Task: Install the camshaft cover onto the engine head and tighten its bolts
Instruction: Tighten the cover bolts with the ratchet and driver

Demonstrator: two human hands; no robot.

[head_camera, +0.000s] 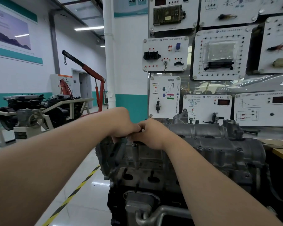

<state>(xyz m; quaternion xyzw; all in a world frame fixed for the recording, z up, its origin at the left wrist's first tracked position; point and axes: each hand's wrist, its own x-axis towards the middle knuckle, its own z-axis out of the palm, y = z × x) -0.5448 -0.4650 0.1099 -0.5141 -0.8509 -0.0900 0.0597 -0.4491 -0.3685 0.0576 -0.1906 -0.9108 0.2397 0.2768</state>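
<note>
Both my bare arms reached forward over a grey engine, and my hands sat knuckle to knuckle at its top left end. My left hand [121, 123] had its fingers curled down around a dark tool [140, 130]. My right hand [152, 133] touched the left and was curled too, pinching the same tool where a small piece of it showed between my hands. It was probably a small wrench, though my hands hid most of it. Just under them a bolt [134, 144] stood upright at the corner of the cover [219, 144]. The cover lay along the top of the head [147, 162], running away to my right. Behind the engine stood a board of white panels [219, 54] with sockets and diagrams. To my left a red hoist [99, 79] stood well apart, beyond a floor stripe [82, 182] of yellow and black.
</note>
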